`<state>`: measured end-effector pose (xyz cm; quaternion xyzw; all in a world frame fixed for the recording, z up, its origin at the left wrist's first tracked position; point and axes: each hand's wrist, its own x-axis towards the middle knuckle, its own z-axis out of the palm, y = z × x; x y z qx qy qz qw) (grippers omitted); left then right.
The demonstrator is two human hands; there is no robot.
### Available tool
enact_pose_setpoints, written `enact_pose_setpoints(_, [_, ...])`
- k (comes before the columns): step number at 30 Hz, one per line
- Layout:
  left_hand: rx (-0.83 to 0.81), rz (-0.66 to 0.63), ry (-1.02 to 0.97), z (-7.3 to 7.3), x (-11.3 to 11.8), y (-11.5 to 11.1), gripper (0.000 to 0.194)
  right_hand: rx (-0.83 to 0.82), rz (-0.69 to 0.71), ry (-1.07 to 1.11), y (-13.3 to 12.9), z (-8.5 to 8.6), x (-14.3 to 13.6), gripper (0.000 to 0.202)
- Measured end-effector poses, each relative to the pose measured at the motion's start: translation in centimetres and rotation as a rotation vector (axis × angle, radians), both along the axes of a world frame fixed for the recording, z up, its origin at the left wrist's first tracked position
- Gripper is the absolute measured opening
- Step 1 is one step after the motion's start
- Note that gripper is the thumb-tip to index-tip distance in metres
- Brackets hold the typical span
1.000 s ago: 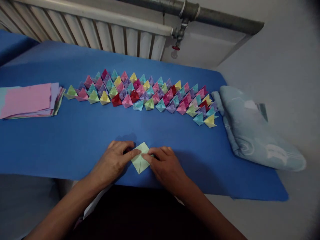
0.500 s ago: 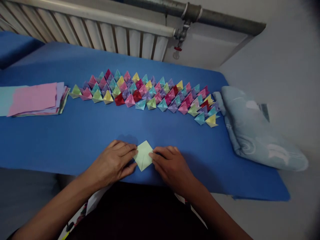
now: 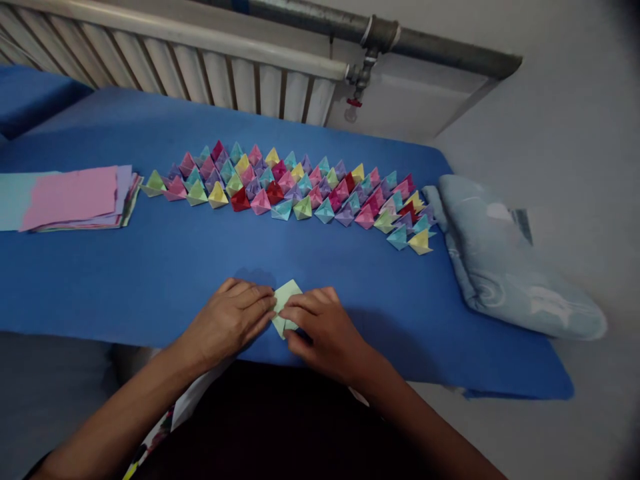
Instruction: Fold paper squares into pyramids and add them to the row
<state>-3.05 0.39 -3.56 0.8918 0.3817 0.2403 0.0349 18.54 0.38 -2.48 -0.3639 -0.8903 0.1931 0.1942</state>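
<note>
A small pale green sheet of folded paper (image 3: 288, 289) lies near the front edge of the blue surface, one corner pointing away from me. My left hand (image 3: 231, 321) has its fingers pressed together on the paper's left corner. Over the right half lies my right hand (image 3: 326, 330), its fingers curled and pinching at the paper, with the fingertips close to the middle. That hand covers the right corner, so the fold beneath it is hidden. Part of a crease shows near the lower corner.
Behind my hands stand several rows of colourful folded paper boats (image 3: 281, 209). A stack of coloured paper (image 3: 70, 200) lies at the left, and a folded grey-blue blanket (image 3: 510, 260) at the right. A white radiator (image 3: 215, 77) and a metal pipe (image 3: 450, 53) run along the wall.
My right hand has moved left across the paper, from its right corner to near the middle. My left hand stays at the left corner, its thumb drawn in.
</note>
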Motion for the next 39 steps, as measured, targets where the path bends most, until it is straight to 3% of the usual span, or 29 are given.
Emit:
enact_pose_setpoints(3, [-0.023, -0.023, 0.008, 0.1, -0.1, 0.0, 0.022, 0.021, -0.008, 0.024, -0.1, -0.1, 0.1, 0.022])
enact_pose_setpoints(9, [-0.051, -0.037, 0.019, 0.0, -0.4, 0.1, 0.023, 0.078, 0.008, -0.012, 0.1, -0.5, -0.1, 0.009])
enact_pose_setpoints(16, [-0.164, -0.055, -0.059, 0.5, -0.8, 0.3, 0.024, -0.075, -0.118, 0.132, 0.2, -0.6, -0.5, 0.014])
enact_pose_setpoints(20, [-0.098, -0.041, -0.053, 0.2, -0.7, 0.6, 0.017, -0.096, -0.176, 0.128, 0.4, -0.5, -0.9, 0.014])
enact_pose_setpoints(28, [-0.125, 0.041, -0.052, -0.5, -0.3, 0.8, 0.02, -0.114, -0.288, 0.146, 0.7, -0.7, -1.4, 0.012])
enact_pose_setpoints(39, [-0.234, 0.161, -0.049, -0.2, 0.5, 1.1, 0.022, -0.066, -0.36, 0.221, 0.6, -1.5, -1.5, 0.028])
